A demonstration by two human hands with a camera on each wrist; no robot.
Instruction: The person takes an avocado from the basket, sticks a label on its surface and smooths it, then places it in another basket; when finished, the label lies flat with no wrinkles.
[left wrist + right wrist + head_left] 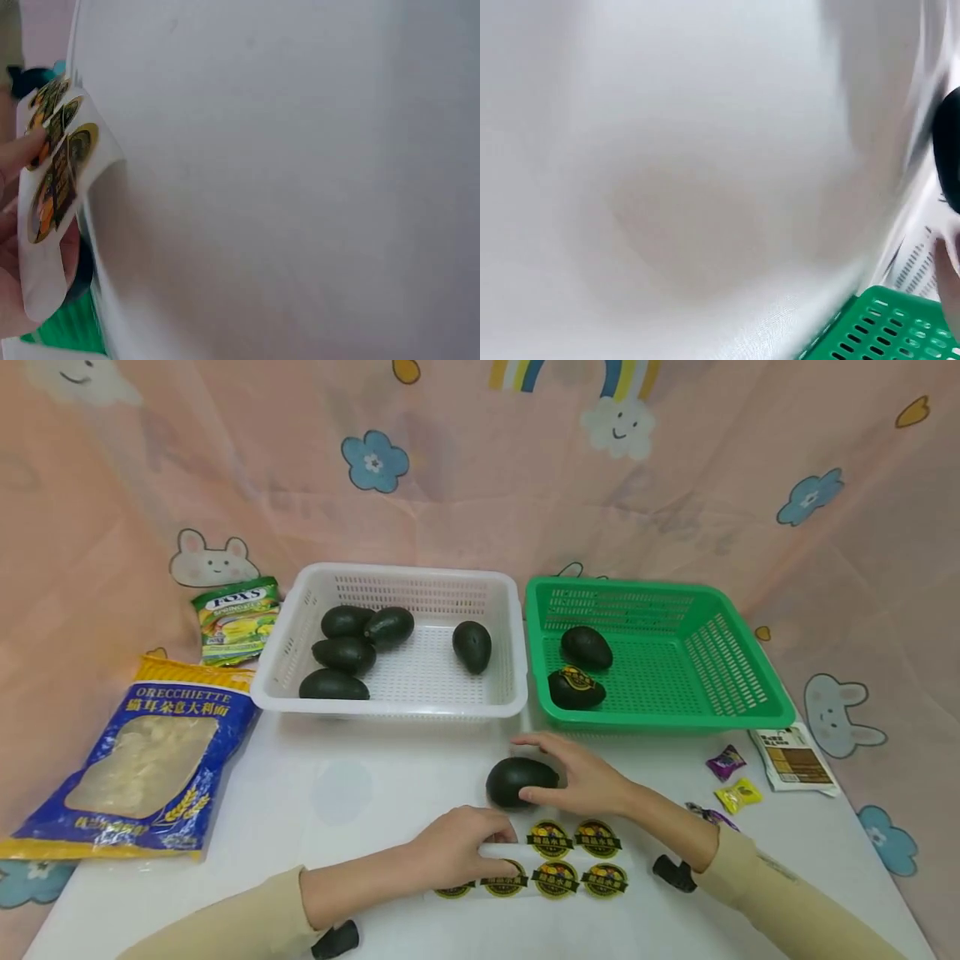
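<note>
Presumably for steadiness, our left hand (459,845) pinches the sticker sheet (556,877); beyond, our wide-spread right hand (588,778) touches an avocado (510,781).

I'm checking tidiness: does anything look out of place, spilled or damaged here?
Nothing looks spilled or damaged. The wrapped candies seem stray: they lie loose on the table, in front of the green basket. The sticker sheet bends, but the left hand holds it.

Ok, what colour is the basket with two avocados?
Basket: green. Head view shows it best.
</note>
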